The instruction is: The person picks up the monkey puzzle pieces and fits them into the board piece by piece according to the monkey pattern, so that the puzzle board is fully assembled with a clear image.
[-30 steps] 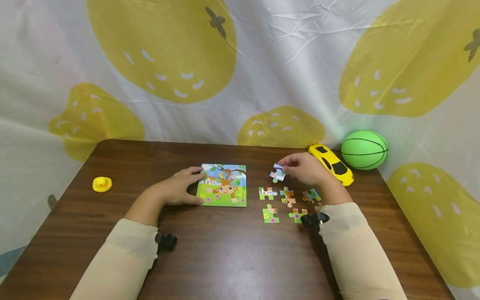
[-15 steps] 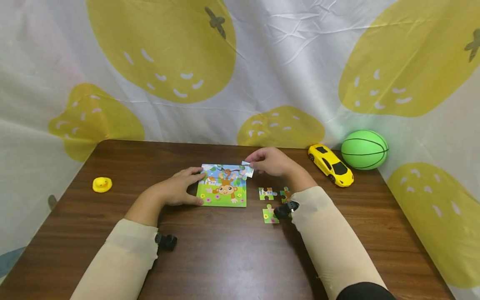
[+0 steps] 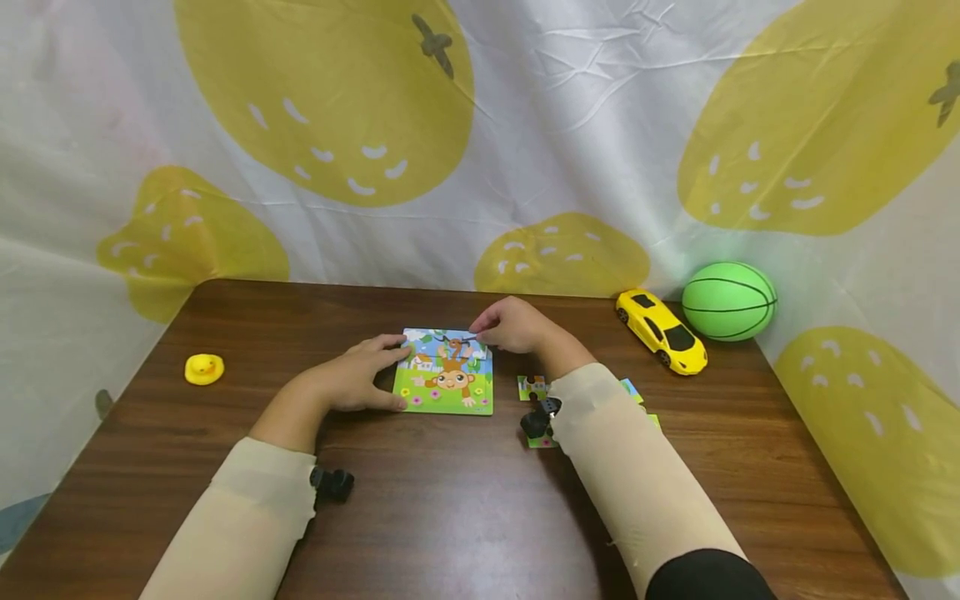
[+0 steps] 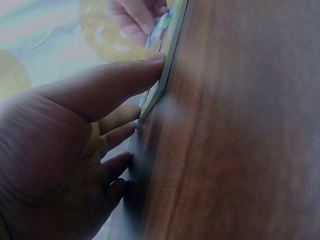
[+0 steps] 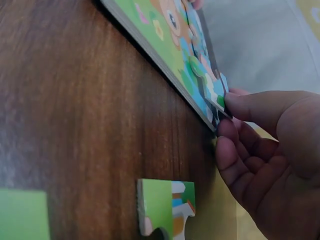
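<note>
A square jigsaw puzzle board (image 3: 450,403) with a cartoon monkey picture lies on the table. My left hand (image 3: 356,375) rests at its left side, thumb and fingers spread, with the thumb (image 4: 135,75) touching the board's edge in the left wrist view. At the upper right corner, my right hand (image 3: 517,325) pinches a blue jigsaw piece (image 5: 214,92) between thumb and fingers. In the right wrist view this piece is tilted over the board's corner. Puzzle pieces cover the upper strip of the board.
Several loose jigsaw pieces (image 3: 534,385) lie right of the board, partly hidden under my right forearm. A yellow toy car (image 3: 662,331) and a green ball (image 3: 730,302) stand at the back right. A yellow rubber duck (image 3: 204,369) sits at the left. A printed cloth (image 3: 555,167) hangs behind.
My right hand has carried the jigsaw piece left from beside the loose pieces to the board's upper right corner. My left hand has stayed at the board's left side.
</note>
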Demonstrator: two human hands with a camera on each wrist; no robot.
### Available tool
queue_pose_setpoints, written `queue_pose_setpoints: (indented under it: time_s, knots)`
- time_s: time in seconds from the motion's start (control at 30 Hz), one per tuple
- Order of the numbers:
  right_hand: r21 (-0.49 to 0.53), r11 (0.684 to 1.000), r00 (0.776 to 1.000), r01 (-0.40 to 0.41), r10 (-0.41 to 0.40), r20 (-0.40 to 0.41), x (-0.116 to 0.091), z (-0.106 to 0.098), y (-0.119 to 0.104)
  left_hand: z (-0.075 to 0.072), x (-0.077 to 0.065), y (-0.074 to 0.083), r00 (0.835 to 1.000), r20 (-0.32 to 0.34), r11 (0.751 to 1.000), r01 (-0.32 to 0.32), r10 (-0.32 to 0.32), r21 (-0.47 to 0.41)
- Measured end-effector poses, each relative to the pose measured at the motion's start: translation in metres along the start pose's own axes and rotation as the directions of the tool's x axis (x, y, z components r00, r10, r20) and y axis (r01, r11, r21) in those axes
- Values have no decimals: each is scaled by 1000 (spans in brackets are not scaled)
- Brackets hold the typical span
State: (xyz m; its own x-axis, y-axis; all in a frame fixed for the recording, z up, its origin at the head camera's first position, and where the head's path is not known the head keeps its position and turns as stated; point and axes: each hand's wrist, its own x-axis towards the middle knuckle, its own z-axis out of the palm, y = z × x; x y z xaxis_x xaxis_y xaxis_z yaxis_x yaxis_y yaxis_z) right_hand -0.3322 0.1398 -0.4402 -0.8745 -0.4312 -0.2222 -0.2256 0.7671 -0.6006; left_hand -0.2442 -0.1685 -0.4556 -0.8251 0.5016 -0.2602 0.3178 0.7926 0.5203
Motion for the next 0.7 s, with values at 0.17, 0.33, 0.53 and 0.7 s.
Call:
queue_pose_setpoints:
  time_s: [0.17, 0.33, 0.53, 0.7]
  knots:
    - [-27, 999, 1000, -27, 27, -9, 2, 2, -2, -1, -1, 1, 1000, -2, 1000, -1, 1, 2]
    - [-65, 998, 1000, -15, 14, -6, 3, 1, -5, -1, -1, 0, 1000, -1, 1000, 3, -3, 0]
    - [-88, 996, 1000, -1, 1, -2, 5, 2, -5, 0, 0, -1, 1000, 0, 1000, 4, -4, 0]
    - [-76, 997, 1000, 18, -18, -4, 4, 3, -4, -1, 0, 0, 1000, 0, 1000, 5, -5, -2]
